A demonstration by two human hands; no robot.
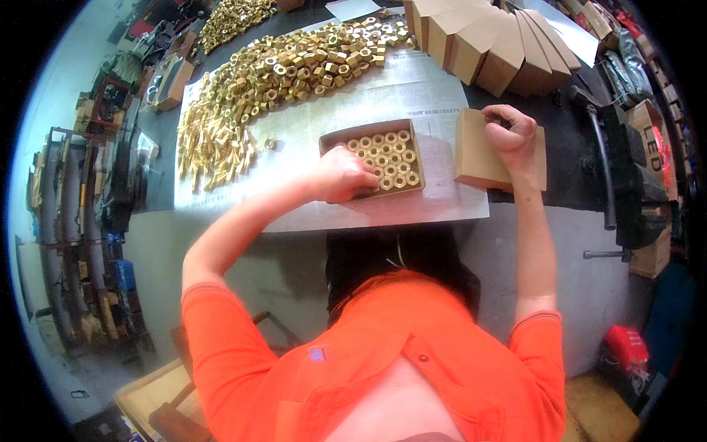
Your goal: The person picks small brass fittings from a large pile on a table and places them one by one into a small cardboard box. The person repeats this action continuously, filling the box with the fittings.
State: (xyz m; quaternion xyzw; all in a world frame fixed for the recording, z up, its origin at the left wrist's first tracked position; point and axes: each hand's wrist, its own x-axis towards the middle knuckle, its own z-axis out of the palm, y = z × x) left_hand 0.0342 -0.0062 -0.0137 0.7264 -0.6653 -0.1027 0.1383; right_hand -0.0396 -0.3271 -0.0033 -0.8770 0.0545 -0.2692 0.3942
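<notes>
Orange shirt point(412, 353) fills the bottom of the view, both forearms reaching up over the bench edge. Left hand point(340, 174) sits at the near-left corner of the open box point(330, 140), which lies on the paper sheet point(442, 110) in the middle of the bench and is packed with rows of brass nuts point(389, 158). Right hand point(512, 132) rests on top of a closed carton point(479, 151) just beside the box.

What could go wrong, as I see it: the nuts are packed tight in neat rows, so a nudge from the left knuckles could knock a row crooked or tip the box. The big loose pile point(294, 70) behind is also near enough that a careless sweep would scatter pieces over the paper. The carton lies near the bench edge too, so a push could slide it off.

Fingers: the left ones are curled together, tips pressed down onto the nuts; can't tell if they're pinching one. The right ones are curled into a loose fist, thumb against the carton's top, not wrapped round anything.
</notes>
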